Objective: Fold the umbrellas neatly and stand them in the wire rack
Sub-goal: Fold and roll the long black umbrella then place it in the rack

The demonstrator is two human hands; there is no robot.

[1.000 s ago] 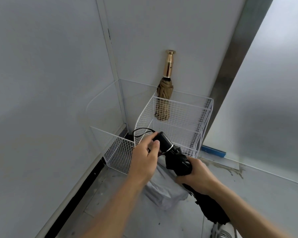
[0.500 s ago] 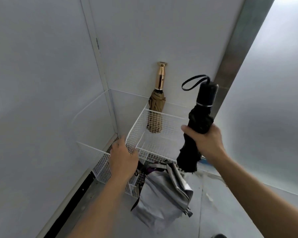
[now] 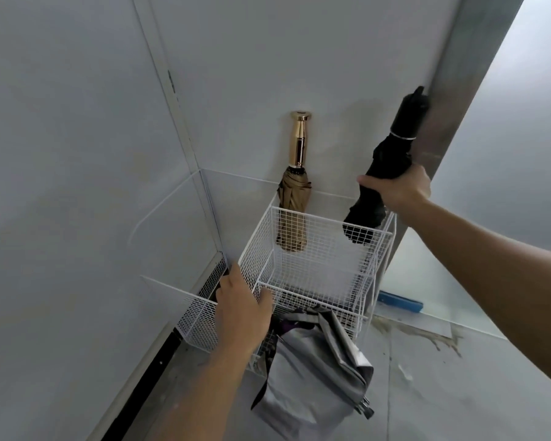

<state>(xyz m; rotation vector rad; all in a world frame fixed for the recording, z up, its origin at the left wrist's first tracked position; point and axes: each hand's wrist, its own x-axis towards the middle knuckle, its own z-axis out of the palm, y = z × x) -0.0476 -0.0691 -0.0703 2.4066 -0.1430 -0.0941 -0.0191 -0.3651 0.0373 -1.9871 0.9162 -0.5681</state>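
A white wire rack (image 3: 315, 246) stands in the corner against the wall. A folded tan umbrella (image 3: 292, 205) with a gold handle stands upright inside it at the back. My right hand (image 3: 398, 189) grips a folded black umbrella (image 3: 384, 173) around its middle, handle up, its lower end dipping into the rack's right rear corner. My left hand (image 3: 239, 310) rests on the rack's front left corner, thumb over the wire edge. A grey unfolded umbrella (image 3: 318, 374) lies on the floor in front of the rack.
White walls close the corner on the left and behind. A metal column (image 3: 452, 100) rises right of the rack, close to the black umbrella's handle. A blue strip (image 3: 400, 302) lies on the stained floor to the right.
My right hand has carried the black umbrella further back and right, and its lower end now enters the rack. My left hand stays on the rack's front left corner.
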